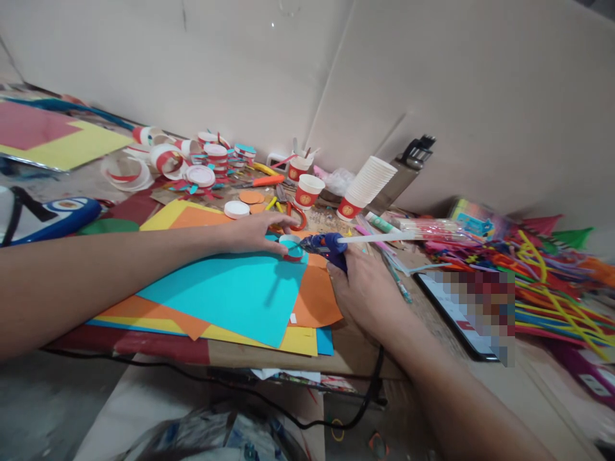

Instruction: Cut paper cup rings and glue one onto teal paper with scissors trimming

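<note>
My right hand (368, 285) is wrapped round a blue hot glue gun (331, 246) with a long white glue stick out of its back. The gun's nozzle is over a small red and white paper cup piece (293, 248), which has blue inside it. My left hand (254, 234) has its thumb and fingers around the left side of that cup piece. Beneath lies a turquoise paper sheet (230, 294), on top of orange sheets (319, 298) and yellow ones (298, 341).
Cut cup rings (127, 173) and decorated cup pieces (200, 179) stand at the back left. Orange scissors (298, 218), paper cups (308, 192) and a slanting cup stack (368, 186) are behind my hands. A phone (461, 317) and colourful pipe cleaners (552, 288) lie right. A black cable (216, 383) hangs in front.
</note>
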{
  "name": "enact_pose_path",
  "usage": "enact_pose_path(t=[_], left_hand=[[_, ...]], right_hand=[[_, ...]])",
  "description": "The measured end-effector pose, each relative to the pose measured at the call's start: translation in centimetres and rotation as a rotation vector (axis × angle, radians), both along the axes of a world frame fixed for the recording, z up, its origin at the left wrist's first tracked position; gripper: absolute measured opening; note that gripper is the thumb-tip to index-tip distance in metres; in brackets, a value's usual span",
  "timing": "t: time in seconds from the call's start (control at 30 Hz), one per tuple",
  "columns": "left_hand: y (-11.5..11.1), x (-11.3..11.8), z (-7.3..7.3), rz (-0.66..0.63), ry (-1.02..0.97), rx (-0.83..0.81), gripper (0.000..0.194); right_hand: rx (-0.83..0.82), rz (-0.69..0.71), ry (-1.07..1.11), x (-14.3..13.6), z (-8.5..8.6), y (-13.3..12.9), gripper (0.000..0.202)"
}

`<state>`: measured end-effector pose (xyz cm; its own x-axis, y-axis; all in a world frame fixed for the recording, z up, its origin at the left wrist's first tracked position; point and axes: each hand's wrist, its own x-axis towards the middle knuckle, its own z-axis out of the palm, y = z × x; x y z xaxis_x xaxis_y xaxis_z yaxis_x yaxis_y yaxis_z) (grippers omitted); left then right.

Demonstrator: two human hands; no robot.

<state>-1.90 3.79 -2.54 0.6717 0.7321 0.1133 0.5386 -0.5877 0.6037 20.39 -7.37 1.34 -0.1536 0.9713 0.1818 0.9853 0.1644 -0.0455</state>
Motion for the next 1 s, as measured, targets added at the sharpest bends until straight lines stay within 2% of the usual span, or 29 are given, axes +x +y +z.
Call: enact_pose_path(t=[0.13,0.27,0.4,0.57,0.8,1.0], left_hand=[[-0.1,-0.1,0.2,-0.013,0.004,0.027,0.07],[0.2,-0.3,0.8,-0.04,0.02,0.106,0.049],[1.3,-0.6,1.5,-0.043,0.183,0.185,0.041],[2.0,-0.9,2.3,-0.202,0.372,0.196,0.051],[1.5,-0.9,2.9,-0.161,0.47,0.152,0.056],[0.9,0.3,4.5,-0.114,0.593,0.13,0.056]], right_hand=[[0.042,0.025,0.061,0.4,0.0,0.0,0.025],[0.045,0.042,0.145,0.8,0.0,0.1,0.022],[0.039,0.035,0.173,0.9,0.0,0.3,0.019],[0.049,0.043,0.192,1.1,0.0,0.4,0.02],[0.071,0.072,0.217,1.2,0.0,0.2,0.022],[0.064,0.053,0.193,1.2,0.1,0.0,0.018]])
